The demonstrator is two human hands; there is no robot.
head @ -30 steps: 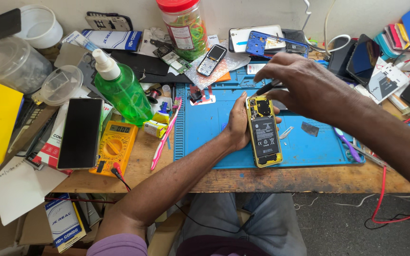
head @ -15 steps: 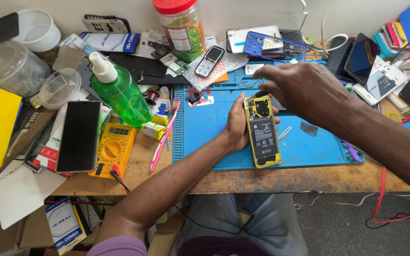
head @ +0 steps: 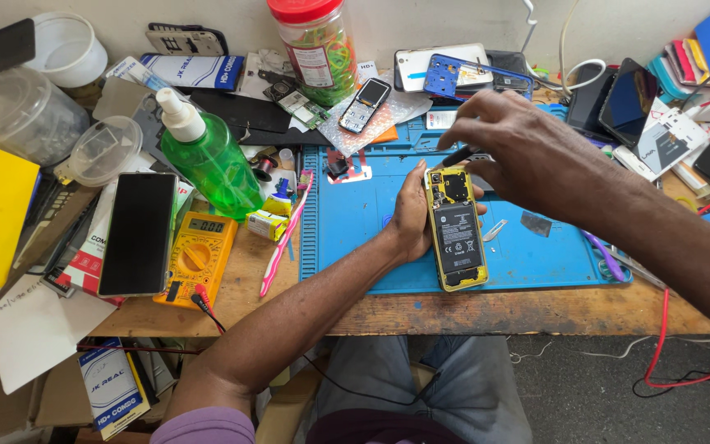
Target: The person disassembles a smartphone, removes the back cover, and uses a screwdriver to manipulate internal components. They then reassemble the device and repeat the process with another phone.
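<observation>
Opened phone, yellow frame, back cover off, battery and board exposed; lies lengthwise on blue work mat. Left hand grips phone's left edge, thumb at upper corner. Right hand hovers over phone's top end, fingers pinching a thin dark tool just above the board. Left of mat on wooden counter: pink toothbrush, yellow multimeter, green spray bottle, dark phone face up.
</observation>
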